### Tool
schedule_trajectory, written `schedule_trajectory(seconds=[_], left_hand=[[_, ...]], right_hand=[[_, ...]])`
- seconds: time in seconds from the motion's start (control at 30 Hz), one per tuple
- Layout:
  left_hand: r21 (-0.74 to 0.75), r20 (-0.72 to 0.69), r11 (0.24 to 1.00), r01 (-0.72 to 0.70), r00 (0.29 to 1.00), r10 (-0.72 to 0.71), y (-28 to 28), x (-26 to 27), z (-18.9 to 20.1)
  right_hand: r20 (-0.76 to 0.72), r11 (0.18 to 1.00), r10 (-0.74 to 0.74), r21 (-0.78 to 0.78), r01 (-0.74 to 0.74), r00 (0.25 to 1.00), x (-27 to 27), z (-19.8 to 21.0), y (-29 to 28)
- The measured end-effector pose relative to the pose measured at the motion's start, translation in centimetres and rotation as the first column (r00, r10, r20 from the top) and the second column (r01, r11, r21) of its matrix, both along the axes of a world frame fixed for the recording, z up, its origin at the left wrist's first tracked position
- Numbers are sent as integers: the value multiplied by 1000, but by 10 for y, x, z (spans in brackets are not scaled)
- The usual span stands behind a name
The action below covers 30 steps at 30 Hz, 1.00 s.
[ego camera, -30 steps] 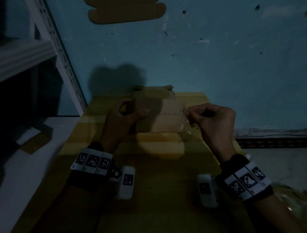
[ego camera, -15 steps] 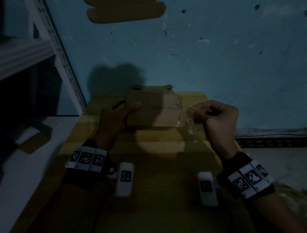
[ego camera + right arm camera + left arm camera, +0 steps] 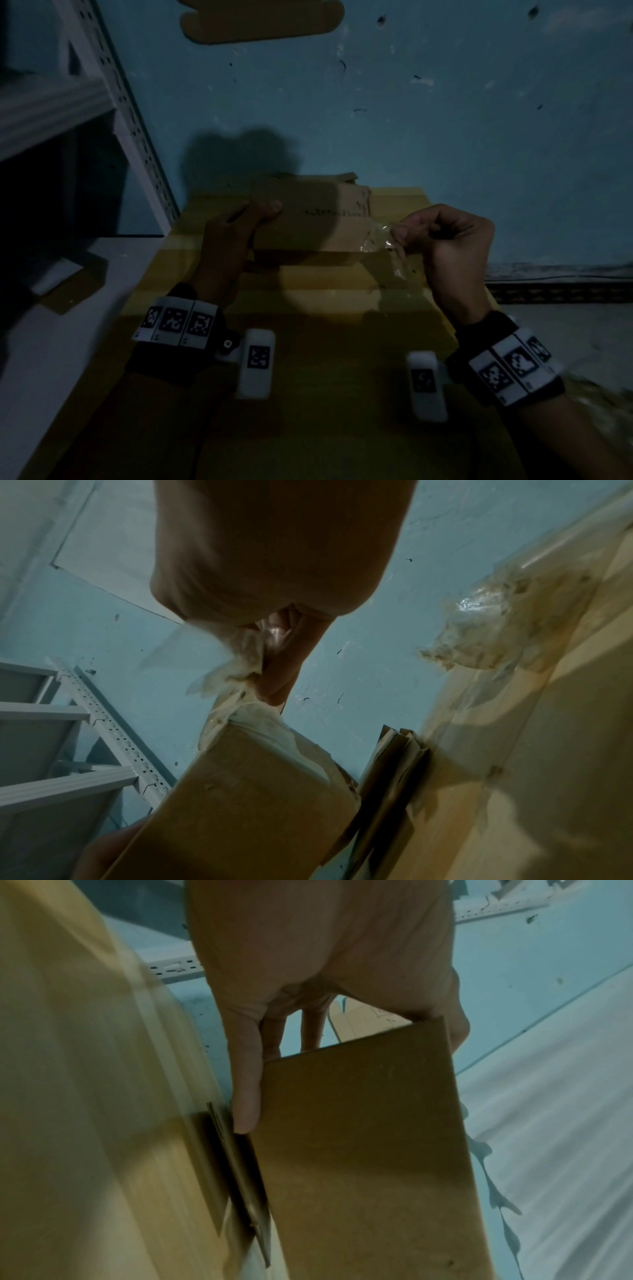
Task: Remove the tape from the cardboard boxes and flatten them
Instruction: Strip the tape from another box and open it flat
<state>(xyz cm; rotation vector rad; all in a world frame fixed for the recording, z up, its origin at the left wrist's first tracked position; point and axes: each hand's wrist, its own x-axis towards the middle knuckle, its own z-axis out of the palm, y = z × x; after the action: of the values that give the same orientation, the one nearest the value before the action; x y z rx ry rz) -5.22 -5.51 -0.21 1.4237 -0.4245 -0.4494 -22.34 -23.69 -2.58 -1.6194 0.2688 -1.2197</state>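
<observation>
Left hand (image 3: 228, 240) grips the cardboard box (image 3: 308, 219) by its left end, held above the table (image 3: 329, 342), w/ right hand (image 3: 448, 246) fingers pinching what looks like clear tape (image 3: 380, 240) at the box's right end.

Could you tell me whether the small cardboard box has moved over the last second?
Yes. The small cardboard box, gripped by the left hand, has shifted left and slightly away, towards the blue wall, judged against the yellow surface's far edge.
</observation>
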Motion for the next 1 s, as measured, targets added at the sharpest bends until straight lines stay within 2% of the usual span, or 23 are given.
schedule_trajectory(seconds=[0.77, 0.87, 1.0], left_hand=[[9, -89, 999, -45, 995, 46, 2, 4, 3], [50, -121, 999, -1, 993, 7, 3, 5, 1], [106, -114, 994, 19, 993, -6, 5, 4, 2]], right_hand=[[129, 978, 208, -40, -205, 970, 2, -1, 4], [101, 987, 158, -6, -159, 982, 4, -3, 0], [-42, 994, 106, 37, -104, 994, 6, -5, -7]])
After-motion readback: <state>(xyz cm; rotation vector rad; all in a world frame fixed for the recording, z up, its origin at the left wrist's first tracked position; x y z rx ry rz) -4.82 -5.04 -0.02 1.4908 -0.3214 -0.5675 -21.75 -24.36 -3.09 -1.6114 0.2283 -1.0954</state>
